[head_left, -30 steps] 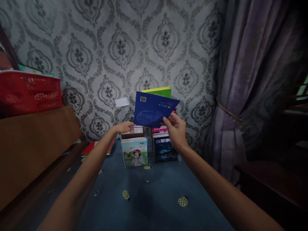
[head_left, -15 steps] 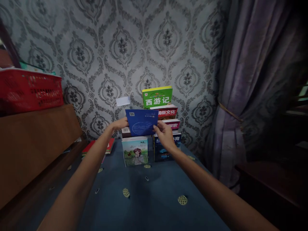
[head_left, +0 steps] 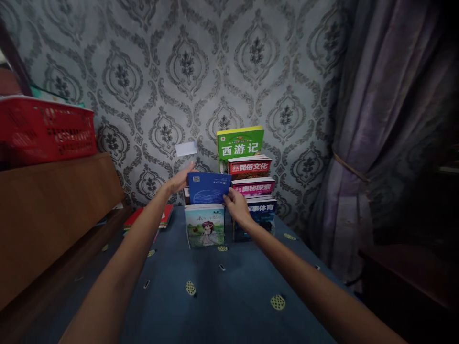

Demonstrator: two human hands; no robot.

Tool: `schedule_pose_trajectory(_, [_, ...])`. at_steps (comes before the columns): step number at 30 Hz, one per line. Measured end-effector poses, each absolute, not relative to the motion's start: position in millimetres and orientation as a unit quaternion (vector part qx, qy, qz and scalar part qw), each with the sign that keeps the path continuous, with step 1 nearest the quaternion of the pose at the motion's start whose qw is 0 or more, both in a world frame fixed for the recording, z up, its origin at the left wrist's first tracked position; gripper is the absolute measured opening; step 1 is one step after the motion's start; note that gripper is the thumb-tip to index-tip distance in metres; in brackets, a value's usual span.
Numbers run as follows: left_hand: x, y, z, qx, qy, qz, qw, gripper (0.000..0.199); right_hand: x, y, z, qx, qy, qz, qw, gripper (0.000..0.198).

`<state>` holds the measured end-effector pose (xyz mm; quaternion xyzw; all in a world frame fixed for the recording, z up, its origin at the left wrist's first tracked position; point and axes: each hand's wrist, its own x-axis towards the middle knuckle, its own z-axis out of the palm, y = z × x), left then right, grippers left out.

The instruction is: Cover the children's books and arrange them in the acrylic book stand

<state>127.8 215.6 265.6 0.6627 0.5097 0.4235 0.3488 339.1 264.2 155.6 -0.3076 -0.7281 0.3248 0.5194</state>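
A blue book (head_left: 208, 188) with a small QR code at its top left stands between my hands, its lower part hidden behind a pale green book (head_left: 205, 227) with a girl on the cover. My right hand (head_left: 236, 205) pinches its right edge, thumb in front. At the upper left corner is my left hand (head_left: 181, 179), fingers stretched out and partly behind the book, their tips showing above it. Beside my right hand rises a tiered row of books: dark blue (head_left: 263, 215), pink (head_left: 255, 188), red (head_left: 251, 167) and, at the back, green (head_left: 240, 145).
Red books (head_left: 167, 215) lie flat at the left on the blue patterned cloth (head_left: 229, 296). A red plastic basket (head_left: 68, 131) sits on a brown wooden ledge (head_left: 60, 200). A white card (head_left: 186, 149) shows against the wallpaper; a tied curtain (head_left: 351, 143) hangs at the right.
The blue book has sunk lower behind the pale green book. My left hand has slid up along its edge, and its fingertips now show above the corner. The right hand moved down with the book.
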Motion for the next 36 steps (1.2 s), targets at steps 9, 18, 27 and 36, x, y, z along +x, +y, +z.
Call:
schedule_pose_trajectory(9, [123.1, 215.0, 263.7, 0.590, 0.496, 0.491, 0.408, 0.084, 342.4, 260.7, 165.0, -0.326, -0.759, 0.226, 0.517, 0.018])
schedule_pose_trajectory(18, [123.8, 211.3, 264.8, 0.618, 0.472, 0.471, 0.417, 0.092, 335.5, 254.9, 160.1, -0.333, -0.790, 0.218, 0.466, 0.020])
schedule_pose_trajectory(27, [124.1, 213.5, 265.1, 0.615, 0.507, 0.457, 0.395, 0.088, 332.7, 257.4, 164.2, -0.382, -0.794, 0.209, 0.423, 0.019])
schedule_pose_trajectory(36, [125.6, 214.2, 265.3, 0.627, 0.520, 0.447, 0.369, 0.081, 324.7, 265.8, 165.8, -0.436, -0.798, 0.191, 0.369, 0.015])
